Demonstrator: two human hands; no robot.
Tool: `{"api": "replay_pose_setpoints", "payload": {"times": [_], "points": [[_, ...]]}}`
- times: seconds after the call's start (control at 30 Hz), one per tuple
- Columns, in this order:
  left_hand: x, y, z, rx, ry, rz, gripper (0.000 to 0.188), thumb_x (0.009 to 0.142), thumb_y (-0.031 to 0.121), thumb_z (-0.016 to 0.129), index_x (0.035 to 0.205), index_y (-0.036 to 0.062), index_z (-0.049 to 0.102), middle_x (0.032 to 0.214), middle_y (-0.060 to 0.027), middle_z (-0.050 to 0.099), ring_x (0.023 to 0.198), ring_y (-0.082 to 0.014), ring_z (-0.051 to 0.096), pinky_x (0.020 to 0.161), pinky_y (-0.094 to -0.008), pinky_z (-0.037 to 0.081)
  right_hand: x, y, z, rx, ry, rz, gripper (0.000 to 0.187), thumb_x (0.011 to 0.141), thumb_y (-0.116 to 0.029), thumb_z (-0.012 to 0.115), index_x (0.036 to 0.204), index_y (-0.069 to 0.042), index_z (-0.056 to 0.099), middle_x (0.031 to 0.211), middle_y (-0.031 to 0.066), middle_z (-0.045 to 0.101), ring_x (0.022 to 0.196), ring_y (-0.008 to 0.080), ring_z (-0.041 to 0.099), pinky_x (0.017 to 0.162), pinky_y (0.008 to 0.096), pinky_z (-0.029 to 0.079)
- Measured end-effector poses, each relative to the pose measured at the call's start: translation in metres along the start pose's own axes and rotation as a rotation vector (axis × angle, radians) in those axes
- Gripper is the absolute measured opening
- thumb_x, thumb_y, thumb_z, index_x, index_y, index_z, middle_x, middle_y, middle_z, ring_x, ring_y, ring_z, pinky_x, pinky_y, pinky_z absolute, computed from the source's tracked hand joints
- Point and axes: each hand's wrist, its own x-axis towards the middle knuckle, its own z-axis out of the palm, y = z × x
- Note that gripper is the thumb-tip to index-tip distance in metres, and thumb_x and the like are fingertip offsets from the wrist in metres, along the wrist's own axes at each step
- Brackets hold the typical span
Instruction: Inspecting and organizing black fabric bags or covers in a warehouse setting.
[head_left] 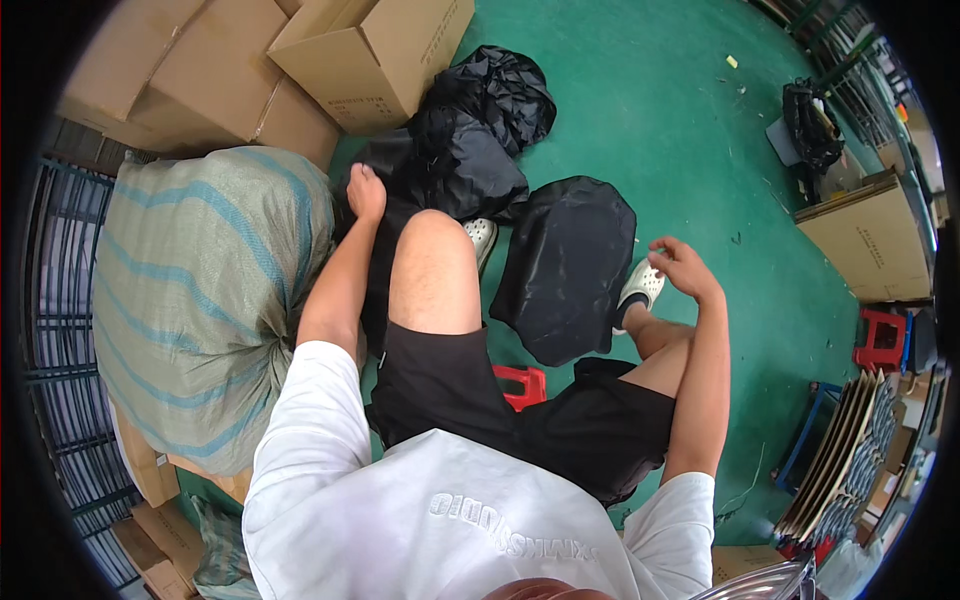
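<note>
My left hand point(367, 192) is beyond my left knee, next to the black sheet-like material point(387, 160) and the large woven sack point(200, 290). Its fingers are curled together; whatever they may hold is hidden. Over my right shoe my right hand point(683, 268) hangs in the air with its fingers loosely bent, apart and holding nothing. Between my feet a smooth black cushion-shaped piece point(568, 268) lies on the green floor, touched by neither hand.
Crumpled black plastic bags point(490, 110) lie ahead of my left foot. Cardboard boxes point(350, 60) stand at the far left. A red stool point(520, 386) shows under me. To the right are another red stool point(880, 338), a carton point(870, 240) and stacked flat sheets point(838, 460).
</note>
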Motion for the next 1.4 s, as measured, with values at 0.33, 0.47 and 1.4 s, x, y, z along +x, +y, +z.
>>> {"api": "replay_pose_setpoints", "payload": {"times": [0.33, 0.47, 1.4], "points": [[0.072, 0.091, -0.088, -0.932, 0.168, 0.107, 0.034, 0.099, 0.024, 0.047, 0.091, -0.0053, 0.063, 0.087, -0.0082, 0.065, 0.081, -0.0167, 0.058, 0.075, -0.0333, 0.046, 0.007, -0.014, 0.034, -0.295, -0.108, -0.106, 0.035, 0.087, -0.025, 0.065, 0.114, -0.004, 0.061, 0.096, 0.0142, 0.068, 0.089, 0.0275, 0.065, 0.08, 0.0379, 0.05], [0.082, 0.215, -0.17, -1.324, -0.068, 0.343, 0.03, 0.1, 0.021, 0.046, 0.098, -0.0018, 0.065, 0.093, -0.0063, 0.066, 0.084, -0.0133, 0.06, 0.077, -0.0279, 0.048, 0.002, -0.013, 0.021, -0.193, -0.022, -0.099, 0.039, 0.085, -0.027, 0.066, 0.115, -0.002, 0.061, 0.093, 0.016, 0.069, 0.088, 0.0292, 0.066, 0.079, 0.0392, 0.051], [-0.132, 0.338, -0.026, -1.354, -1.101, -0.236, 0.026, 0.09, 0.029, 0.069, 0.097, 0.0041, 0.071, 0.089, -0.0031, 0.069, 0.077, -0.0127, 0.068, 0.063, -0.0221, 0.05, 0.054, -0.068, 0.034, 0.991, 0.309, -0.352, 0.026, 0.097, -0.008, 0.049, 0.116, 0.003, 0.063, 0.102, -0.0005, 0.065, 0.093, 0.0045, 0.053, 0.085, 0.0196, 0.039]]}}
